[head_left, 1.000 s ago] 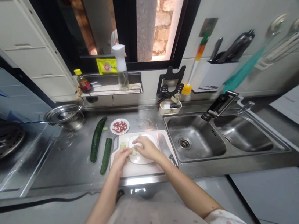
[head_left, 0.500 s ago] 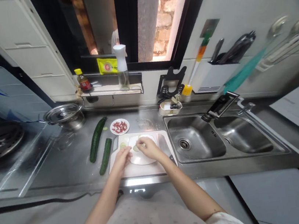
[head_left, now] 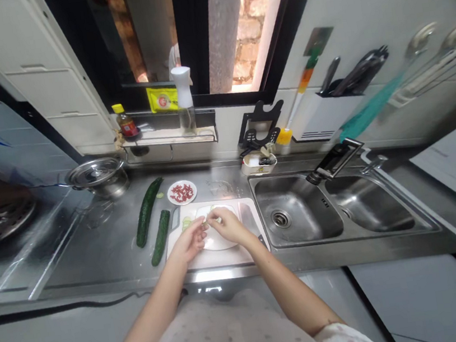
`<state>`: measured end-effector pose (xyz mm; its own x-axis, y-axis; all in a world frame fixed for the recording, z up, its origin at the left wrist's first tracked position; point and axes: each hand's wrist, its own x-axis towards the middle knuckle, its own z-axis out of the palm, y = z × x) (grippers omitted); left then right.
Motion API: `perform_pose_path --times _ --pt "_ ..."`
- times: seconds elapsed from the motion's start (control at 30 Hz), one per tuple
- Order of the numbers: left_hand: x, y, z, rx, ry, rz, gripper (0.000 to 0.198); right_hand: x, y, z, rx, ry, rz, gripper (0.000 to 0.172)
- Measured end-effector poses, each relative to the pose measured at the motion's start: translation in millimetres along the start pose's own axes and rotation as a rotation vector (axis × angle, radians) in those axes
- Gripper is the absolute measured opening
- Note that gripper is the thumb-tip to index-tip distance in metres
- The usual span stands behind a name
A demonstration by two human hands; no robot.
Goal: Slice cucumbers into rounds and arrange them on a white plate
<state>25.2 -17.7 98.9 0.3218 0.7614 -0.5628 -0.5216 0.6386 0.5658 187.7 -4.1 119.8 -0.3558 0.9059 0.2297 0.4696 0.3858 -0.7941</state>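
Observation:
My left hand [head_left: 191, 239] and my right hand [head_left: 226, 226] meet fingertip to fingertip above a white plate [head_left: 220, 243]. A small pale cucumber slice [head_left: 205, 223] is pinched between them, partly covered by the fingers. Beneath the plate lies a pale cutting board [head_left: 219, 259]. More cucumber slices [head_left: 186, 222] rest on the board just beyond my left hand, and a few pale pieces show on the plate behind my right fingers. On the board's right side lies a knife [head_left: 248, 216]. A whole cucumber [head_left: 148, 213] and a shorter cut cucumber [head_left: 161, 238] lie left of the board.
Behind the board stands a small white dish [head_left: 173, 195] of chopped red pieces. A double steel sink [head_left: 301, 240] with a black tap [head_left: 331, 162] is on the right. A lidded steel pot [head_left: 117, 183] stands at the left, below a wall shelf [head_left: 168, 140] with bottles.
My left hand has moved up and right, turning its curled fingers toward the slice in my right hand. Now the fingertips of both hands meet at the slice.

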Motion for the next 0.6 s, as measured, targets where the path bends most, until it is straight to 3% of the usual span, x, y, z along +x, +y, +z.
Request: perform_pose_path --times 0.3,0.6 --pt "-1.6 7.0 -2.2 0.184 0.027 0.138 0.058 -2.7 4.3 -0.4 -0.059 -0.004 -0.052 0.011" --pt "1.2 6.9 -4.6 0.328 0.087 0.205 0.067 -5.4 -0.6 -0.7 -0.141 -0.035 -0.074 0.007"
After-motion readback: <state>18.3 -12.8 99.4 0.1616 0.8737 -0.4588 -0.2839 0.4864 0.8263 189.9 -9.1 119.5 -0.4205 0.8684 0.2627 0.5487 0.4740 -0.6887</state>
